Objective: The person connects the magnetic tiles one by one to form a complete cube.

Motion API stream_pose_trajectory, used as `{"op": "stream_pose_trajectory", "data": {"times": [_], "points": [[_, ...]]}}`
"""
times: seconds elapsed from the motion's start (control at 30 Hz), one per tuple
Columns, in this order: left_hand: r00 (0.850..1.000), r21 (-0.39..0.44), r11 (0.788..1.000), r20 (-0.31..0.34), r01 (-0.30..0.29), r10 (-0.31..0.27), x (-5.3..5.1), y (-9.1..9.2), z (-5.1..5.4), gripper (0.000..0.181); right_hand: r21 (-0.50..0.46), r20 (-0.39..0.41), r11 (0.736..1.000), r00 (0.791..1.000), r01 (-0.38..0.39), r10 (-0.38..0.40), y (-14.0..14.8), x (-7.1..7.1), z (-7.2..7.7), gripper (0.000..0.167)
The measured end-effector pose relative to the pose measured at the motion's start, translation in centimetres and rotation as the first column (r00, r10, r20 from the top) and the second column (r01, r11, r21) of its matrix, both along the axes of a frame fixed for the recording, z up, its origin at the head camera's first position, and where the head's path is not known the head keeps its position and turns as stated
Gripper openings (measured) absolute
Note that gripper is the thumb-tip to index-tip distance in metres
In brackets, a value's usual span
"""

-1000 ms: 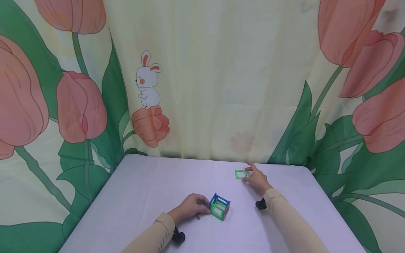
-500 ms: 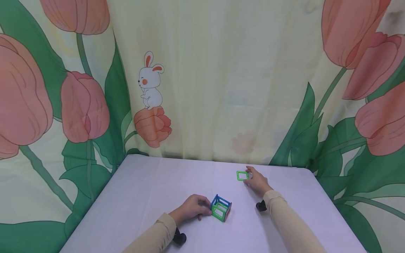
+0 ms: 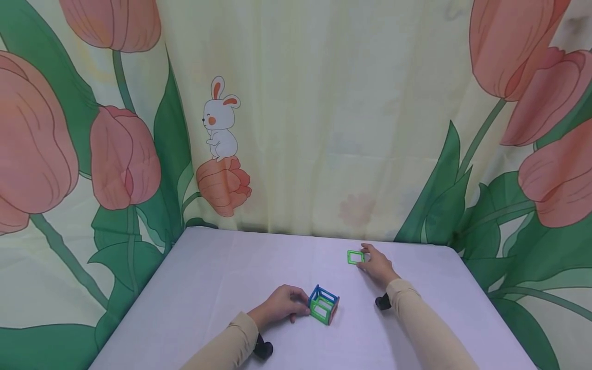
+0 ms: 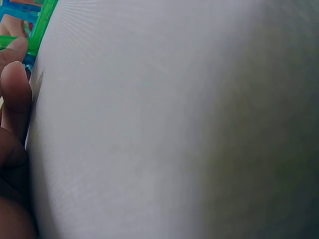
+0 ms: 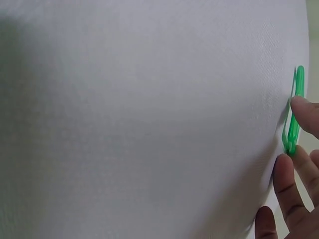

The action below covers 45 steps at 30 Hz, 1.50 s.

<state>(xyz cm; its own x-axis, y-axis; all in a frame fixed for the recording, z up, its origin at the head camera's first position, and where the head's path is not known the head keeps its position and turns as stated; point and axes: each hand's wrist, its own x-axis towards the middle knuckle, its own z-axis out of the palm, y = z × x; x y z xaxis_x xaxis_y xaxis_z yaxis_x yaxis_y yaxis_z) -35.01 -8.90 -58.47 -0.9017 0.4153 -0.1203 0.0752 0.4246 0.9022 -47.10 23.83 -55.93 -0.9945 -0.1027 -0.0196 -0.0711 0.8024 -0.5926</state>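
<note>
Near the middle front of the table stands a small open cube [image 3: 323,305] built of magnetic tile frames, with blue, green and reddish sides. My left hand [image 3: 282,304] grips its left side; in the left wrist view the thumb lies on a green frame [image 4: 45,27] while other fingers show behind it. Farther back on the right, a single green square magnetic tile [image 3: 355,257] lies at the table surface. My right hand [image 3: 377,265] pinches its right side. In the right wrist view the thumb is on the tile [image 5: 300,82] and fingertips touch its lower end.
A white-covered table [image 3: 222,277] carries both things. Behind it hangs a curtain [image 3: 296,128] printed with tulips and a rabbit, close to the table's back edge. A black wrist camera sits under each forearm.
The right hand's fingers have drawn in slightly at the green tile. The left hand and the cube hold their place; the head view has shifted a little.
</note>
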Motion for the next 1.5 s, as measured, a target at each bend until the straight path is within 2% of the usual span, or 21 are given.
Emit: {"op": "stream_pose_trajectory", "data": {"times": [0.73,0.97,1.27,1.5], "points": [[1.0,-0.001,1.0,-0.02,0.003,-0.003,-0.4,0.0,-0.4,0.015,-0.126,0.024,0.99,0.997,-0.064,0.068,0.3,0.2,0.4,0.062],[1.0,-0.003,1.0,-0.02,0.01,-0.01,-0.5,0.0,-0.6,0.015,-0.164,0.022,0.983,0.996,-0.082,0.087,-0.1,0.6,0.9,0.061],[1.0,0.01,1.0,-0.026,0.014,-0.014,-0.6,-0.2,-0.5,0.016,-0.181,-0.025,0.974,0.991,-0.135,0.133,-1.1,1.7,1.9,0.062],[1.0,0.002,1.0,-0.015,0.003,-0.002,-0.4,-0.1,-0.5,0.016,-0.175,-0.018,0.976,0.992,-0.13,0.128,-1.8,2.1,1.8,0.063]]}}
